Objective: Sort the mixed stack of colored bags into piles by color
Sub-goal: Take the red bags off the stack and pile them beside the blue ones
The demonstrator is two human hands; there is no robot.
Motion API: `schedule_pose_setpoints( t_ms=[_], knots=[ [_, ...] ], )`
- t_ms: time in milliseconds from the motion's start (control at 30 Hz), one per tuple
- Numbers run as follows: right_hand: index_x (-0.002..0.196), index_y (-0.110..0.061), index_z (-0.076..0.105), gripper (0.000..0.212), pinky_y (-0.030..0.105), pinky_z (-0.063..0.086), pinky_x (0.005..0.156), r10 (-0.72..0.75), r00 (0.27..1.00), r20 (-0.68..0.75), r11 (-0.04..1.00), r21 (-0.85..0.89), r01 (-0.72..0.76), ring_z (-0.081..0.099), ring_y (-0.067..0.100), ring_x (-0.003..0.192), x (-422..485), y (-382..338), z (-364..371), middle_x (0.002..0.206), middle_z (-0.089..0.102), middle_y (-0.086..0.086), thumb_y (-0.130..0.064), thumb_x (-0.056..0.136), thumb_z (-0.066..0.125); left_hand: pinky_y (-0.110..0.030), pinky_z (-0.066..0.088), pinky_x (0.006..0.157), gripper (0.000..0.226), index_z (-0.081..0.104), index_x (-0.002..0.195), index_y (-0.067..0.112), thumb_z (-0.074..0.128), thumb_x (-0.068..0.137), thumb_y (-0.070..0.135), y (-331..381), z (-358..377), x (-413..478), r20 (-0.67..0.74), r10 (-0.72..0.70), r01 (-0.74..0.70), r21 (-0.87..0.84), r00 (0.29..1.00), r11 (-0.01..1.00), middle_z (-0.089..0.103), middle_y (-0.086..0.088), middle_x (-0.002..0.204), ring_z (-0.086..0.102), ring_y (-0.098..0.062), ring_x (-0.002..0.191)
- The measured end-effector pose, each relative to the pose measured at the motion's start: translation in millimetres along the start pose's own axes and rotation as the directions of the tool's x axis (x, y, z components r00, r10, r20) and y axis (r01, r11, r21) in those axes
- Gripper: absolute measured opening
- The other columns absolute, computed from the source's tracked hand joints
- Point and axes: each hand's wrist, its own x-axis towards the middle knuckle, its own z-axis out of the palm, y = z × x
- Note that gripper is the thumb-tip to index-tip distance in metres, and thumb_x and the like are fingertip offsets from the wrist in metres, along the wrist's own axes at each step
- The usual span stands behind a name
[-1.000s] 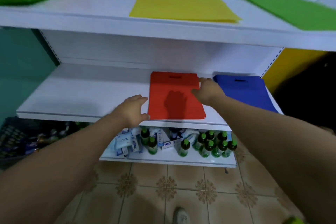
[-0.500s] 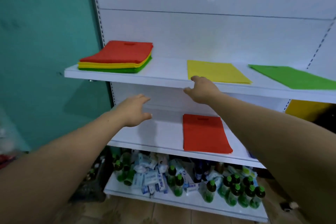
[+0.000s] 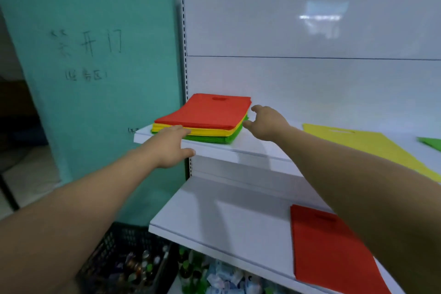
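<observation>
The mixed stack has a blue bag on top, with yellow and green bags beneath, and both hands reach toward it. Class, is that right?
No. The head view shows the top bag of the mixed stack is red, not blue. Yellow bags and green bags do lie beneath, and the left hand and right hand both reach toward it.

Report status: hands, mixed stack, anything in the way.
Left hand open at front edge of mixed stack; right hand open at its right side. Stack flat on upper shelf, red on top, not yet lifted. Nothing in the way.
</observation>
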Motion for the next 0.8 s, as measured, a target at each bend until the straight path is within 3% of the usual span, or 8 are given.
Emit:
schedule_pose_setpoints(
  t_ms=[167,400,667,800],
  knots=[
    [0.147,-0.010,0.030,0.068,0.037,0.036,0.105,-0.034,0.999,0.029,0.999,0.023,0.034,0.040,0.030,0.132,76.8,-3.3,19.3,0.146,0.040,0.014,-0.047,0.093,0.048,-0.032,0.022,0.113,0.069,0.031,0.147,0.014,0.058,0.090,0.044,-19.7,-8.4,58.1,-0.028,-0.058,0.058,0.004,0.998,0.998,0.029,-0.005,0.153,0.028,-0.022,0.140],
    [0.142,-0.007,0.035,0.066,0.037,0.038,0.104,-0.022,0.998,0.064,0.999,0.026,0.020,0.045,0.034,0.126,136.2,1.0,60.2,0.139,0.044,0.019,-0.049,0.093,0.049,-0.040,0.032,0.111,0.068,0.037,0.144,0.015,0.051,0.090,0.053,-46.7,-2.1,119.1,-0.034,-0.131,0.131,-0.020,0.991,0.991,0.041,-0.006,0.146,0.040,-0.025,0.131],
    [0.134,-0.005,0.039,0.071,0.038,0.040,0.098,0.213,0.975,0.057,0.974,0.073,-0.216,0.049,0.036,0.121,171.3,8.3,80.2,0.131,0.049,0.020,-0.058,0.089,0.052,-0.037,0.029,0.112,0.060,0.038,0.143,0.014,0.045,0.094,0.049,-76.3,10.4,173.0,0.029,-0.127,0.128,-0.021,0.991,0.992,0.039,-0.007,0.147,0.038,-0.025,0.134],
    [0.133,-0.005,0.040,0.064,0.034,0.042,0.095,0.275,0.959,0.060,0.949,0.139,-0.281,0.050,0.032,0.120,176.2,8.4,81.9,0.132,0.052,0.016,-0.039,0.085,0.066,-0.038,0.032,0.111,0.067,0.038,0.143,0.019,0.050,0.089,0.056,-88.4,18.5,185.6,0.176,-0.126,0.141,-0.075,0.976,0.987,0.039,-0.003,0.148,0.041,-0.023,0.133]
  ],
)
